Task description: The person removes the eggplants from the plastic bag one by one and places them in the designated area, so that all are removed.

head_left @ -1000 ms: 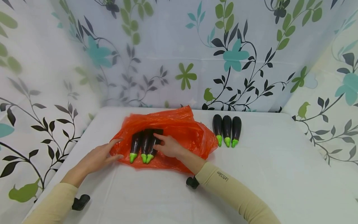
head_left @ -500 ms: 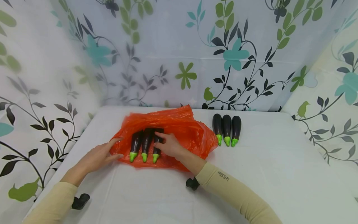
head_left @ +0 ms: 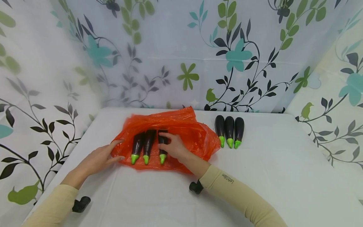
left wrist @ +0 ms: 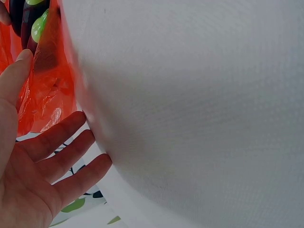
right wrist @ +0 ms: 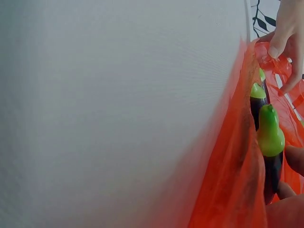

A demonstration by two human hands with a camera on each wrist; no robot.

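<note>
A red plastic bag (head_left: pixel 175 117) lies with its mouth facing me and several eggplants around it. My right hand (head_left: pixel 177 147) reaches into the mouth and pinches a dark eggplant (head_left: pixel 163 141) with a green stem end; the right wrist view shows thumb and finger at the sides of this eggplant (right wrist: pixel 272 166). To its left, two more eggplants, one outer (head_left: pixel 137 144) and one inner (head_left: pixel 148 143), lie side by side inside the bag. My left hand (head_left: pixel 97 160) rests at the bag's left edge, thumb and fingers spread. In the left wrist view its fingers (left wrist: pixel 71 178) are nearly straight.
Three eggplants, the left (head_left: pixel 219 126), middle (head_left: pixel 229 127) and right (head_left: pixel 239 127), stand in a row beyond the bag's right end on the white table (head_left: pixel 272 157). A patterned curtain (head_left: pixel 170 56) rises behind the table. A black device (head_left: pixel 81 204) sits at my left wrist.
The eggplant in my right hand has slid to the right, apart from the other two in the bag, and now lies straighter. My left hand has stayed in place.
</note>
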